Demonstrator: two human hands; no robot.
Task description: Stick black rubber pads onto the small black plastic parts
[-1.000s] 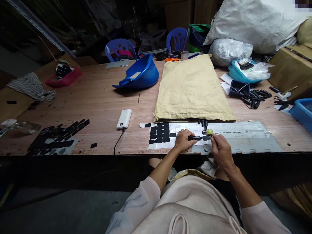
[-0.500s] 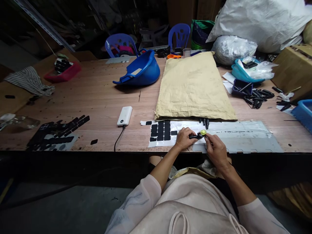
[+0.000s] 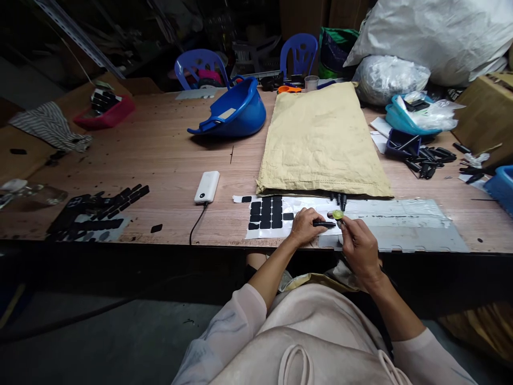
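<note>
My left hand [image 3: 305, 225] is closed round a slim black pen-like piece [image 3: 324, 224] that points right. Opposite it, my right hand [image 3: 358, 246] pinches a small tool with a yellow-green round part [image 3: 337, 214]; its exact kind I cannot make out. The tool's end sits just above the black piece, slightly apart from it. Under both hands lies a white sheet [image 3: 262, 233], with rows of black rounded patches [image 3: 266, 213] on its left part. Several short black tubes [image 3: 343, 202] rest at the sheet's far edge.
A large tan paper sack [image 3: 320, 139] lies beyond the sheet. To the left are a white power bank [image 3: 207, 187] with a cable and a blue basin [image 3: 244, 109]. On the right, black pieces [image 3: 430, 160] lie by a teal basin [image 3: 412, 124].
My right hand has drawn the yellow-green tool slightly right, away from the black piece. My left hand keeps its hold. The view has shifted a little.
</note>
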